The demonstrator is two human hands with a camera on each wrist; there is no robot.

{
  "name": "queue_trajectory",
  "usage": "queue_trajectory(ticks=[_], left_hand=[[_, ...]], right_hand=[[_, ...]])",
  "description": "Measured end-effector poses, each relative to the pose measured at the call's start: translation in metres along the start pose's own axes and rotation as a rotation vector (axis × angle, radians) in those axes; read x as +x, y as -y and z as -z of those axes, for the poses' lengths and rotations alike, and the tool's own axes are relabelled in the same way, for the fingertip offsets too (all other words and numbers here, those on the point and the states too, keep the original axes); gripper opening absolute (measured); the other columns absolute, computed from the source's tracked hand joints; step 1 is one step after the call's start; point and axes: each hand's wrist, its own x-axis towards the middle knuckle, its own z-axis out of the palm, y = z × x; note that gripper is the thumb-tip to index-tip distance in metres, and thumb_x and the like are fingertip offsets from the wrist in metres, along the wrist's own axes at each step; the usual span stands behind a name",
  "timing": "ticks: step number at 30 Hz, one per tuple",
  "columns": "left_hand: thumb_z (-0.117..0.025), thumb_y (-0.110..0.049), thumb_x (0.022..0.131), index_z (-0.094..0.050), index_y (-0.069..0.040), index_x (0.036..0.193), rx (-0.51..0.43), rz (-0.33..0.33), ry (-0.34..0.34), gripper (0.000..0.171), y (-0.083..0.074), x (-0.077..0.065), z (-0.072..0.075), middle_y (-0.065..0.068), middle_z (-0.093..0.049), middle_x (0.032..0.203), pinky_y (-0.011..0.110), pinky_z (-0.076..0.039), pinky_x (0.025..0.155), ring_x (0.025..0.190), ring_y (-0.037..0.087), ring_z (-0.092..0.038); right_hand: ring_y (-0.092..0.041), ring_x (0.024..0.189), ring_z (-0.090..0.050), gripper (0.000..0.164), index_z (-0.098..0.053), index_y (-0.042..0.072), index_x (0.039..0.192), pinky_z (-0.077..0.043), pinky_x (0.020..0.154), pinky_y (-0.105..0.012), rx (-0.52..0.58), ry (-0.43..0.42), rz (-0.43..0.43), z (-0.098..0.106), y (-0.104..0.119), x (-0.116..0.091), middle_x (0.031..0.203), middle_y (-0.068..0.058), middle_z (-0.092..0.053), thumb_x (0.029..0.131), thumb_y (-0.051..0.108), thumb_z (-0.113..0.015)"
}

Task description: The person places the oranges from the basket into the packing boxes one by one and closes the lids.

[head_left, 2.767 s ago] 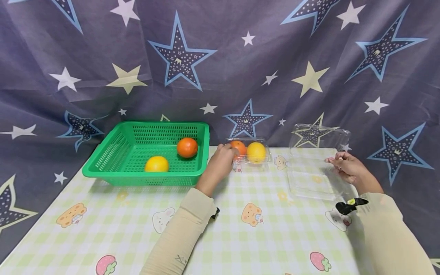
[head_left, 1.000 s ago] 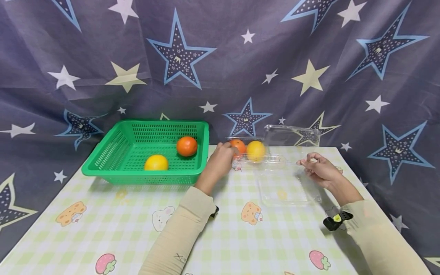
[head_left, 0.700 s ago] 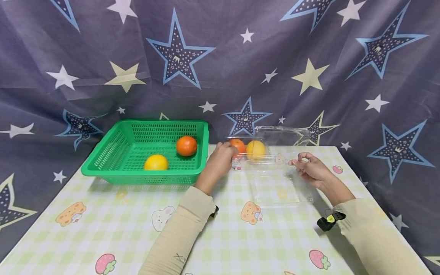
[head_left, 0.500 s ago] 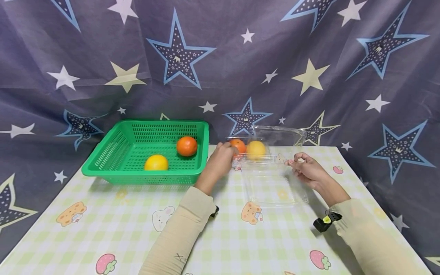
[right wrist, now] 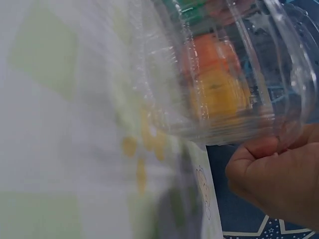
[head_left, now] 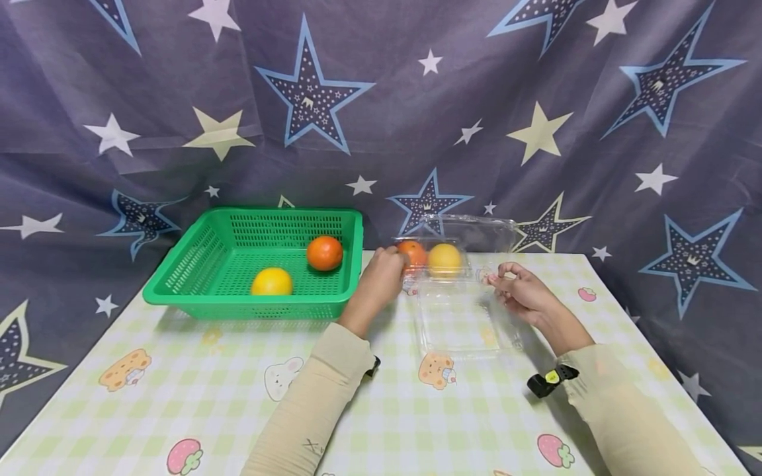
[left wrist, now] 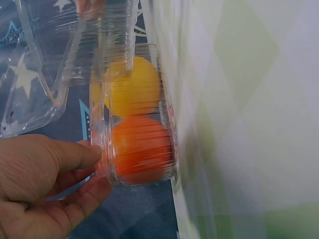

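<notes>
My left hand (head_left: pixel 383 276) pinches the left rim of a small clear plastic box (left wrist: pixel 172 162) at the table's far edge. An orange-coloured round fruit (left wrist: pixel 141 148) and a yellow one (left wrist: pixel 133 85) sit side by side inside it. My right hand (head_left: pixel 526 295) pinches the right side of a second clear plastic clamshell (head_left: pixel 458 324), unfolded with its lid half raised and no fruit in it. In the head view this clamshell overlaps the fruit box; whether the two touch, I cannot tell.
Left of the hands stands a green perforated basket (head_left: pixel 250 302) holding an orange-coloured fruit (head_left: pixel 324 253) and a yellow fruit (head_left: pixel 272 282). A checked cloth (head_left: pixel 357 430) covers the table. Behind it hangs a dark star-patterned curtain (head_left: pixel 393 112).
My right hand has carried the unfolded clamshell leftward from the right side until it overlaps the fruit box in the head view. The left hand has kept its place on the box.
</notes>
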Motion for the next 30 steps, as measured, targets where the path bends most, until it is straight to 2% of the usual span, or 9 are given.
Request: queue_trajectory(ticks=[9,18,26,30], left_hand=[[-0.068,0.003,0.09,-0.075,-0.002,0.09,0.002,0.033,-0.008,0.009,-0.001,0.0,0.001,0.015,-0.068,0.096,0.043,-0.053,0.081,0.087,0.034,-0.062],[-0.068,0.002,0.091,-0.076,-0.002,0.088,0.017,0.023,-0.03,0.009,-0.002,0.0,0.001,0.014,-0.067,0.094,0.044,-0.053,0.079,0.085,0.035,-0.062],[-0.067,0.007,0.087,-0.077,-0.003,0.087,-0.003,0.058,0.005,0.014,-0.003,0.001,0.001,0.014,-0.066,0.093,0.043,-0.052,0.08,0.087,0.034,-0.062],[-0.067,0.008,0.087,-0.078,-0.002,0.09,-0.017,0.071,-0.009,0.015,-0.002,0.001,0.001,0.015,-0.066,0.093,0.044,-0.054,0.082,0.089,0.035,-0.064]], right_hand=[[-0.007,0.062,-0.041,0.016,-0.043,0.012,0.095,-0.035,0.055,-0.019,0.025,0.014,-0.001,0.001,-0.003,0.004,0.093,-0.005,-0.07,0.107,0.003,-0.048],[-0.008,0.062,-0.041,0.016,-0.046,0.012,0.093,-0.036,0.055,-0.019,0.037,0.013,-0.002,0.003,-0.007,0.004,0.092,-0.004,-0.069,0.106,0.003,-0.05],[-0.007,0.064,-0.041,0.018,-0.048,0.011,0.091,-0.036,0.057,-0.019,0.04,0.004,0.007,0.001,-0.01,0.005,0.097,-0.005,-0.066,0.106,0.001,-0.05],[-0.008,0.065,-0.042,0.017,-0.048,0.011,0.092,-0.037,0.058,-0.019,0.025,-0.009,0.002,0.002,-0.012,0.006,0.102,-0.005,-0.062,0.105,0.001,-0.051]])
